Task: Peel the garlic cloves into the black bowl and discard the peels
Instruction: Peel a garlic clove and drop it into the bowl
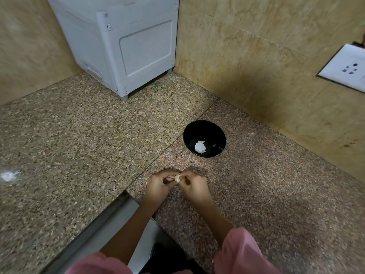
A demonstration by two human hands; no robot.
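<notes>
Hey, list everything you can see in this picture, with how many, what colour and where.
black bowl: one, black, on the counter beyond the hands
garlic pieces: a few, count unclear, pale, inside the black bowl
garlic clove: one, pale, pinched between both hands
appliance: one, white, back corner of the counter
wall socket: one, white, right wall
counter: one, speckled granite, under everything
left hand: one, bare, pinching the garlic clove
right hand: one, bare, pinching the garlic clove
sleeves: two, pink, bottom edge
</notes>
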